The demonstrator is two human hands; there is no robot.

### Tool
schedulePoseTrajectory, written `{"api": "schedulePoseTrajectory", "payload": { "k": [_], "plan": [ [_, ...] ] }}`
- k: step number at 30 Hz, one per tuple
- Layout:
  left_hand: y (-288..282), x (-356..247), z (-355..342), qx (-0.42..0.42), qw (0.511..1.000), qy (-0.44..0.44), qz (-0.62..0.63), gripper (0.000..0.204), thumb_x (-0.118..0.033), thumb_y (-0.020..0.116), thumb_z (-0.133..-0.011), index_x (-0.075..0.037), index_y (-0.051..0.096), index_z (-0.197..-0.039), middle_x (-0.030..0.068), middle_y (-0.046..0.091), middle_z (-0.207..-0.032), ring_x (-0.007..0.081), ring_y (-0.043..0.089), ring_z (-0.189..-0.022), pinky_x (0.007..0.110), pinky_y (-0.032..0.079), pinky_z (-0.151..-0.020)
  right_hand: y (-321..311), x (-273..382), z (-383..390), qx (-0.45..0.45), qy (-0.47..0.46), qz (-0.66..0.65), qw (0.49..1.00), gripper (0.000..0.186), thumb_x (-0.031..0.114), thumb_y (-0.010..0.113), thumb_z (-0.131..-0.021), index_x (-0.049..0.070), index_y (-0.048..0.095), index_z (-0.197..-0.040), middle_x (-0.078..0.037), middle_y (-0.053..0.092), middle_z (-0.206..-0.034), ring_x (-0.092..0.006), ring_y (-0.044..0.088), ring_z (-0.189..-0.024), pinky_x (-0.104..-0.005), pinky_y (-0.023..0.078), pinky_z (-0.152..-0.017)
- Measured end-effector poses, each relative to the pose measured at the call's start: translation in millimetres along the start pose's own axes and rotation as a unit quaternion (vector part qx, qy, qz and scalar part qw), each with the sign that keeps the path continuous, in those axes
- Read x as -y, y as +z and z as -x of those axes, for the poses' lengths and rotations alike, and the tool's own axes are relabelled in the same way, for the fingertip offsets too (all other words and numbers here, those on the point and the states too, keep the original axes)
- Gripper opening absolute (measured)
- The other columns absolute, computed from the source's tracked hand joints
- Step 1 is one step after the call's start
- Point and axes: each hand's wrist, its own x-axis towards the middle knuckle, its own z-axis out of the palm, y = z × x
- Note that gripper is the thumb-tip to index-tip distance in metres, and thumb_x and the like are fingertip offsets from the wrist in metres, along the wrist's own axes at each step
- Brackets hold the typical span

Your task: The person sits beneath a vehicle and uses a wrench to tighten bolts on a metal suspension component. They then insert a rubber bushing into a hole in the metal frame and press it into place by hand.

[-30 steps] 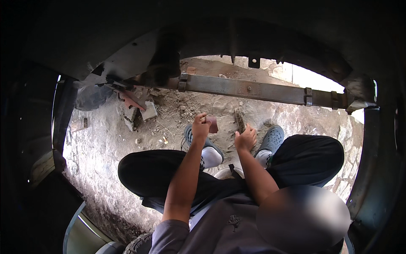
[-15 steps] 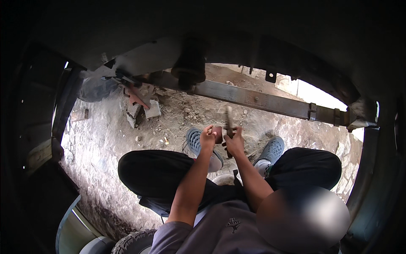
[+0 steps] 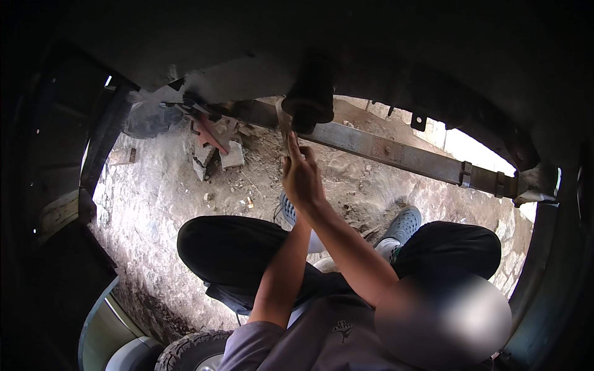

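A: What are the fingers doing?

B: On the right hand (image 3: 303, 179), they're closed around a narrow brush (image 3: 282, 115), with 1 finger laid forward along it. The left hand is hidden behind the right arm, so I can't tell if its fingers are apart, together or clamped on anything.

A: And where's the brush?

B: Raised, its pale, blurred far end at the left side of a dark cylindrical fitting (image 3: 311, 102) that hangs from the black underside. I can't tell if they touch.

A: So which step is this?

B: My guess is working the brush at the fitting's surface. The next move would call for a firm grip, the bristles laid flat on that side, and short strokes.

A: What's around it?

B: A grey steel bar (image 3: 383, 148) crosses beyond the hand. Farther off to the left are a reddish metal piece (image 3: 212, 133) and a broken block (image 3: 232, 154) on the dirt. Nearer the body, 2 grey-blue clogs (image 3: 406, 224) stand apart between the bent knees, the left mostly covered by the arms.
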Motion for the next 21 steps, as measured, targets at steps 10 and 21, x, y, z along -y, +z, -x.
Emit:
{"api": "schedulePoseTrajectory", "payload": {
  "k": [10, 21],
  "plan": [
    [-8, 5, 4, -0.013, 1.000, -0.025, 0.009, 0.041, -0.015, 0.069, -0.096, 0.002, 0.062, -0.133, 0.0075, 0.071, -0.114, 0.0128, 0.067, -0.098, 0.027, 0.054, -0.083, 7, 21, -60, 0.032, 0.055, 0.039, 0.997, 0.073, 0.005, 0.056, -0.095, 0.007, 0.028, -0.162, -0.034, 0.057, -0.116, -0.0476, 0.071, -0.089, -0.0518, 0.060, -0.079],
    [4, -18, -3, -0.054, 0.998, 0.015, 0.038, 0.041, -0.020, 0.070, -0.097, 0.002, 0.063, -0.131, 0.0065, 0.071, -0.113, 0.0117, 0.066, -0.100, 0.026, 0.052, -0.082, 10, 4, -32, 0.051, 0.038, 0.029, 0.998, 0.070, 0.004, 0.055, -0.096, 0.008, 0.031, -0.161, -0.035, 0.057, -0.116, -0.0498, 0.069, -0.097, -0.0523, 0.058, -0.083]
  ]
}}
